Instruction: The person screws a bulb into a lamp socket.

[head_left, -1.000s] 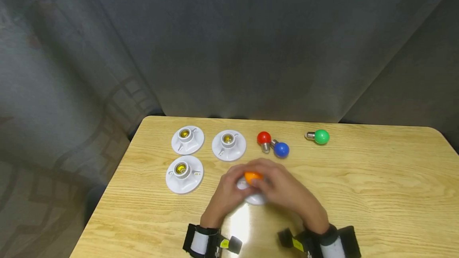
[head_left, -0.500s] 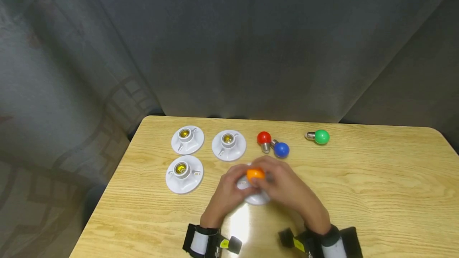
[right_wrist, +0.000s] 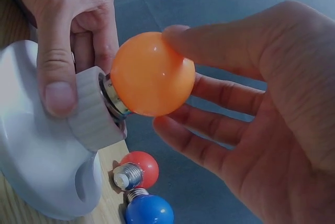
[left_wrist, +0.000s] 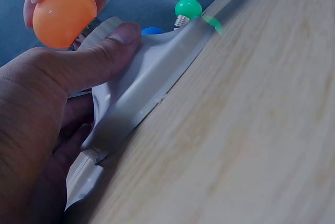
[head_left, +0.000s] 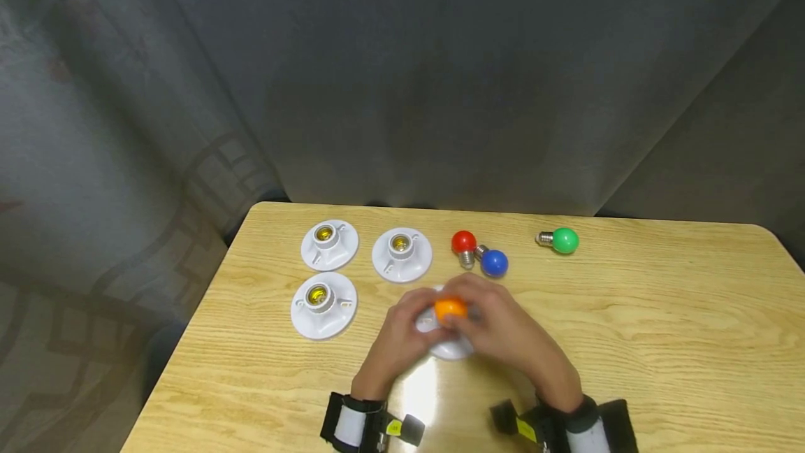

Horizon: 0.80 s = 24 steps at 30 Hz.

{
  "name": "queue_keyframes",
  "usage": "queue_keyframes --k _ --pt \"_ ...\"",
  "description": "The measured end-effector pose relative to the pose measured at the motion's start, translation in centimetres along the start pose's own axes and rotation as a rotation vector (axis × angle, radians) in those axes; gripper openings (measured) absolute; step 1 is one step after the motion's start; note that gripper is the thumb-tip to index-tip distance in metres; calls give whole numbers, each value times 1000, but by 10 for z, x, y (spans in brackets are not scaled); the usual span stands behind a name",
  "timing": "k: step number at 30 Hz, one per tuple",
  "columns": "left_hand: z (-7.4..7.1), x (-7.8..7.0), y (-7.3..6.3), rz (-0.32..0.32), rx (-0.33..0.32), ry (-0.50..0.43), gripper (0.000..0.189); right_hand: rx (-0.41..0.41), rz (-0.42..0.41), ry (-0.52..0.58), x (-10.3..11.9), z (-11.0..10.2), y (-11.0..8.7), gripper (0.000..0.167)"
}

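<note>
An orange light bulb has its metal screw base partly in the socket of a white lamp holder. With thumb and fingers, my right hand holds the bulb's globe; in the right wrist view the thumb touches its top and the fingers lie beneath and behind. My left hand grips the lamp holder around its socket collar, thumb on the near side and fingers behind. The holder's round base stands on the wooden table, and both hands cover much of it in the head view.
White lamp holders with bare sockets stand to the left: one at the back, one beside it and one nearer. Behind the hands lie a red bulb and a blue bulb. Farther right lies a green bulb on the table.
The orange bulb and my right hand's fingers have shifted slightly to the right, and more of the bulb shows between the fingers. My left hand stays on the lamp holder.
</note>
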State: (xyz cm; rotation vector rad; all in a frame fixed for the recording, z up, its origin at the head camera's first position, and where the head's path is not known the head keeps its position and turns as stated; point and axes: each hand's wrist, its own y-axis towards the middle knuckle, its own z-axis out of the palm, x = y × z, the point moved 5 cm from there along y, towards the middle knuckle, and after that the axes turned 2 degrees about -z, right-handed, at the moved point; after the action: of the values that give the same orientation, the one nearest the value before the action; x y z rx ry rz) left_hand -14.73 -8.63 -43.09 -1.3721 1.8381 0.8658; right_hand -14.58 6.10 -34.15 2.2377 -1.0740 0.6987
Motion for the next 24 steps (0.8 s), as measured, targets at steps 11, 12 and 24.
queue_keyframes --k 11,12,24 --pt "1 2 0 -12 2 6 51 20 -16 -13 -1 2 -1 25" --pt "1 2 0 -12 1 1 51 14 -20 -11 -1 1 -1 25" --pt "1 1 0 -20 6 -16 54 16 11 -15 -2 -1 -1 31"
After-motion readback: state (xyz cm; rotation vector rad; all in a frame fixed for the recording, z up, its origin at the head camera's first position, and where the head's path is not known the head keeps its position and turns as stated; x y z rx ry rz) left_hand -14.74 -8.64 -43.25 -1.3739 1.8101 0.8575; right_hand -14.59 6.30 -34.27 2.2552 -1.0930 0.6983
